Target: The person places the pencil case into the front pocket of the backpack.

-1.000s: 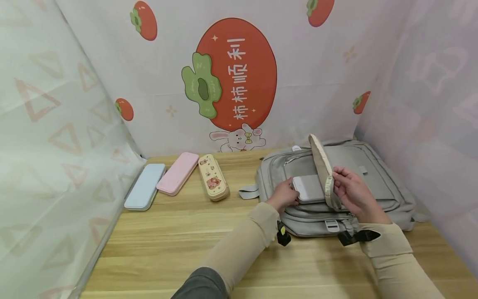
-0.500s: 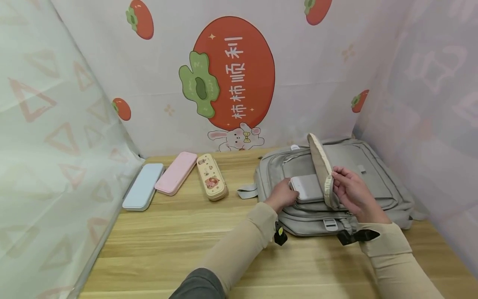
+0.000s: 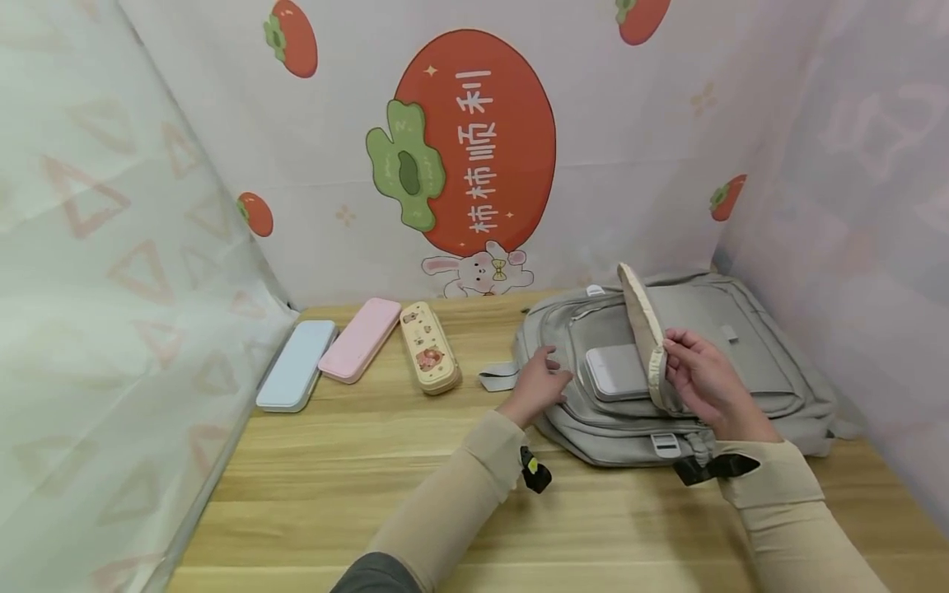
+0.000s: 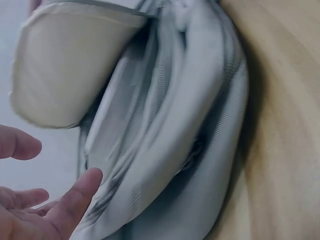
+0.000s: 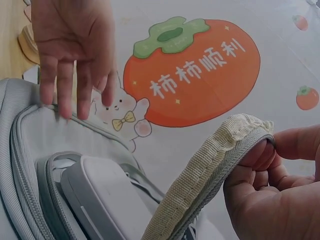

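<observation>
Left hand (image 3: 537,387): fingers loosely spread and empty, having just let go of the white case (image 3: 614,371). Right hand (image 3: 703,377): fingers pinching the raised flap (image 3: 641,317). The case lies between both hands' fingers, partly inside the backpack (image 3: 749,354), apparently resting unaided.

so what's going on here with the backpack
A person's right hand pinches the flap of the grey backpack's front pocket, holding it up. A white pencil case sits partly in that pocket; the left hand is open, apart from it. Blue, pink and yellow cases lie on the table.
</observation>
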The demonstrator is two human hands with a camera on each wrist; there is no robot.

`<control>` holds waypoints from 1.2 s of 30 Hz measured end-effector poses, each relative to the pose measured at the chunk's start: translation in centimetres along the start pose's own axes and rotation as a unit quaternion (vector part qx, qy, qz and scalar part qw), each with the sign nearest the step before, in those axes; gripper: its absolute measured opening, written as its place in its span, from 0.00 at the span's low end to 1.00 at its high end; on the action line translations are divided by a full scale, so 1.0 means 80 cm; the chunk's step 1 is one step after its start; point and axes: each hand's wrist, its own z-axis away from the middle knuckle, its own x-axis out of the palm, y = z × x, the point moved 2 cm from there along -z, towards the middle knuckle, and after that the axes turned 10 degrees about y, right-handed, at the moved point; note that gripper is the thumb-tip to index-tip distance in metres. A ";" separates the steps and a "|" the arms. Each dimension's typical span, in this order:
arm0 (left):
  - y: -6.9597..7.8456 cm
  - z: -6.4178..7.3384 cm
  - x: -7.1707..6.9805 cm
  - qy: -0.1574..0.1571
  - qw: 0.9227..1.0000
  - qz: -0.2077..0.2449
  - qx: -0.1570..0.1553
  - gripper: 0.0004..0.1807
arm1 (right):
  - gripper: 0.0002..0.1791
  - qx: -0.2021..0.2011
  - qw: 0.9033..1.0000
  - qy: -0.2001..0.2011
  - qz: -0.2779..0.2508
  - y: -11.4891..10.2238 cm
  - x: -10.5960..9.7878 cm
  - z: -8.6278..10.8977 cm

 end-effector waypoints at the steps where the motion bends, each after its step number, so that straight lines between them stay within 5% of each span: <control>1: 0.000 0.000 -0.006 0.008 1.000 0.019 -0.001 0.33 | 0.06 0.000 1.000 0.000 0.001 0.000 0.000 0.000; 14: -0.021 -0.004 -0.093 0.098 0.989 0.109 -0.035 0.32 | 0.07 0.002 1.000 -0.010 0.005 0.003 0.003 -0.004; 36: -0.057 0.010 -0.227 0.208 0.971 0.103 -0.055 0.32 | 0.04 0.001 1.000 -0.004 0.018 -0.001 -0.002 0.000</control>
